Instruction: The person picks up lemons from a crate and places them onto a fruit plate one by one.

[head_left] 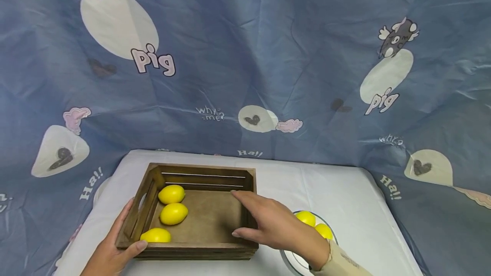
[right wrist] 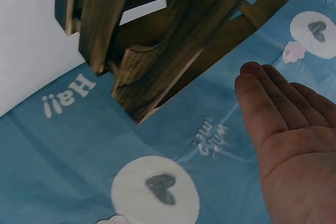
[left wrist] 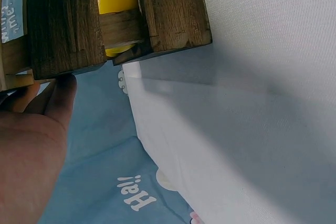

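A brown wooden crate [head_left: 215, 212] with slatted sides stands on the white table, three yellow lemons [head_left: 173, 214] inside along its left side. At its front left corner my left hand [head_left: 109, 246] grips the crate, thumb at the front rim and fingers along the outer left wall. In the left wrist view those fingertips meet the edge of a dark slat [left wrist: 65, 24]. My right hand [head_left: 270, 222] reaches over the crate's right wall, fingers extended and thumb apart, holding nothing. The right wrist view has its straight fingers beside the crate [right wrist: 152, 77].
To the right of the crate sits a white plate [head_left: 293, 263] with a dark rim, partly hidden by my right forearm. Lemons [head_left: 305, 217] lie on it. A blue printed cloth [head_left: 215, 80] hangs behind the white-covered table [head_left: 368, 225] and at its sides.
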A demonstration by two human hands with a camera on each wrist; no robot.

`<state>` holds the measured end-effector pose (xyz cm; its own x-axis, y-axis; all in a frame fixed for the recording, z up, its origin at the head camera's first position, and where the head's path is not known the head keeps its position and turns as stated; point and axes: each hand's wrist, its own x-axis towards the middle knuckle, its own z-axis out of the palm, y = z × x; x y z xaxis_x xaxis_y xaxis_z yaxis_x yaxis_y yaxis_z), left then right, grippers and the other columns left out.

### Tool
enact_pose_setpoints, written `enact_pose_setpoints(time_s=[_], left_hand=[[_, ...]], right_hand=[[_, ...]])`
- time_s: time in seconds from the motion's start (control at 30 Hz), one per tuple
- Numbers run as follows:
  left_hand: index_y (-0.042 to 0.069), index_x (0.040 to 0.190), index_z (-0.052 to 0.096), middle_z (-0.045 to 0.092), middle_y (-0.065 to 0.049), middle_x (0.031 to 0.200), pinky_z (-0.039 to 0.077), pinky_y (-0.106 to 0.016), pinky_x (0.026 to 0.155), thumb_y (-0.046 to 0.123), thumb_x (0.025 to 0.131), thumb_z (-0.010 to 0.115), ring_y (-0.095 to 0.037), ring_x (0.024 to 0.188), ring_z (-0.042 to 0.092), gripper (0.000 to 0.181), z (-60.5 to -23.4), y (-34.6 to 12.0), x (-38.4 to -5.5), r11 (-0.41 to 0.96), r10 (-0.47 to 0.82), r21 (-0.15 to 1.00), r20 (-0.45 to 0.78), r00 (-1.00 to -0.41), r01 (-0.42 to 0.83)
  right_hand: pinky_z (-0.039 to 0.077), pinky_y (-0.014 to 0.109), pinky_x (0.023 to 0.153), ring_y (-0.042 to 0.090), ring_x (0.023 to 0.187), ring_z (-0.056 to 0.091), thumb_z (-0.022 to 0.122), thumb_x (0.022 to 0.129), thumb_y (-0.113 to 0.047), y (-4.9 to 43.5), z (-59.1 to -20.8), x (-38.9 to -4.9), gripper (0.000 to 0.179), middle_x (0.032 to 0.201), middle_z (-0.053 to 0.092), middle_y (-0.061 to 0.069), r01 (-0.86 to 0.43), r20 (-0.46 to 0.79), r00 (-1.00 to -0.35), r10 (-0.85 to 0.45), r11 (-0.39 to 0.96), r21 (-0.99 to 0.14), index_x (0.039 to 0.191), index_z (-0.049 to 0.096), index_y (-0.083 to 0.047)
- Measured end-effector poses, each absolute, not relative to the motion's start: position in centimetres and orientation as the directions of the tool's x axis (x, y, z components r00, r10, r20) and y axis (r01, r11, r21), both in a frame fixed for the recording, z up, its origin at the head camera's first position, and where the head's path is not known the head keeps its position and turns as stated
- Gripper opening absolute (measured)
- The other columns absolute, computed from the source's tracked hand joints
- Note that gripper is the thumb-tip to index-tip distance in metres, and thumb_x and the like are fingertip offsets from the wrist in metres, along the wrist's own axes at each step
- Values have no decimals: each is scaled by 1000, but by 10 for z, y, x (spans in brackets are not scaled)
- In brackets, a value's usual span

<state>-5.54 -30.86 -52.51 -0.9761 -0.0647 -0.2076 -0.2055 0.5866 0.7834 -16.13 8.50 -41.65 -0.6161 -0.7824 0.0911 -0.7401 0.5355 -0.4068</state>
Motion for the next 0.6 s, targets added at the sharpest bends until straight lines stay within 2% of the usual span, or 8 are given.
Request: enact_pose_setpoints(time_s=[0.33,0.6], left_hand=[[27,167,-18,2,-36,168,32,-89,91,40,104,64,-72,137,25,105,-529,-310,-56,590,-72,778,-218,-973,-218],[30,166,-20,0,-35,168,31,-90,92,41,103,65,-73,137,24,106,-530,-310,-57,580,-81,778,-241,-967,-242]], right_hand=[[50,35,109,15,138,54,77,95,-44,61,-419,-169,78,153,55,4,-795,79,-552,-830,495,-349,157,46,-8],[50,33,108,15,139,53,74,98,-44,37,-417,-172,79,156,51,2,-866,77,-456,-887,423,-265,161,39,-13]])
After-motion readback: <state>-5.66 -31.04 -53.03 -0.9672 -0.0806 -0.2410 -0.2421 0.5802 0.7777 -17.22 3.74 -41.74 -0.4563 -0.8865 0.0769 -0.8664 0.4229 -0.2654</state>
